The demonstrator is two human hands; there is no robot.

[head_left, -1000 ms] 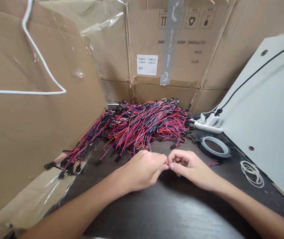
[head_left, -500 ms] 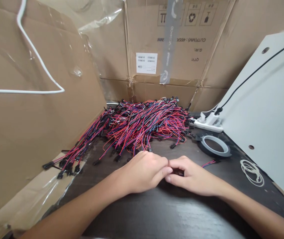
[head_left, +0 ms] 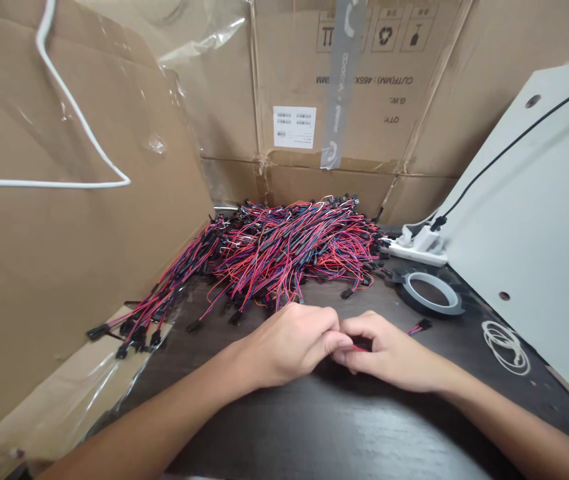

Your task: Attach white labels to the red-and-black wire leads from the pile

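The hands (head_left: 339,347) have closed on a red wire (head_left: 359,347).

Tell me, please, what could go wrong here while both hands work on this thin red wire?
The left hand and right hand pinch one thin red wire between fingertips; a hard pull might bend or snap it. Its free end lies near the tape roll and could snag. The wire pile sits close behind, so a knuckle may drag loose strands along.

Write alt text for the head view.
Left hand and right hand meet over a dark table, pinching a thin red wire. Behind lies a heap of red and blue wires, ringed by cardboard boxes.
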